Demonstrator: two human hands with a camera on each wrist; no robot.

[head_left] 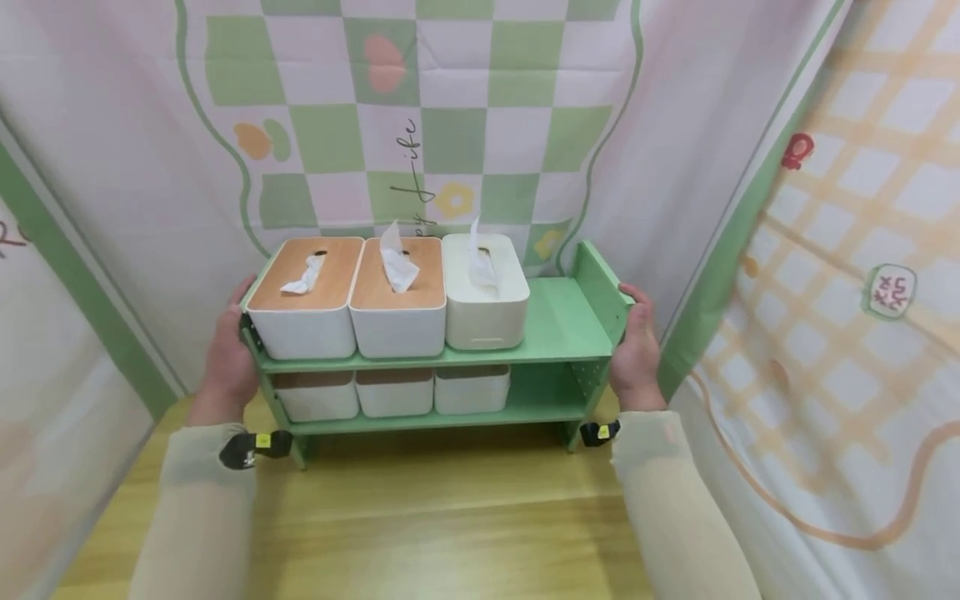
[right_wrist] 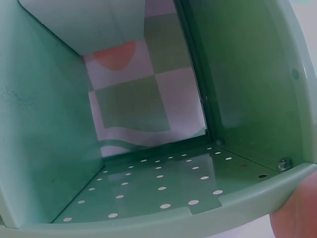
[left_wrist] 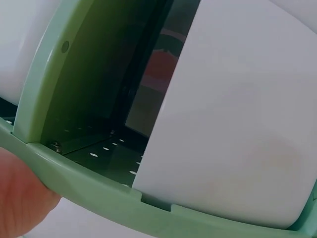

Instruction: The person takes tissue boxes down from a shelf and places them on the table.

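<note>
A two-tier green metal shelf (head_left: 566, 321) stands on a wood-grain surface. My left hand (head_left: 229, 358) grips its left side panel, and in the left wrist view the thumb (left_wrist: 22, 196) lies against the panel's front edge. On the other end, my right hand (head_left: 636, 358) holds the right side panel, fingers over its top edge. The top tier carries two white tissue boxes with wood-look lids, one at the left (head_left: 300, 329) and one beside it (head_left: 397, 329), then a cream tissue box (head_left: 486, 321). Tissue sticks out of all three.
Three white bins, among them a middle one (head_left: 395, 396), sit on the lower tier toward the left. Behind the shelf hangs a checked green and white curtain (head_left: 450, 142). More curtain (head_left: 840, 333) hangs close on the right. The wood-grain surface (head_left: 442, 533) stretches in front.
</note>
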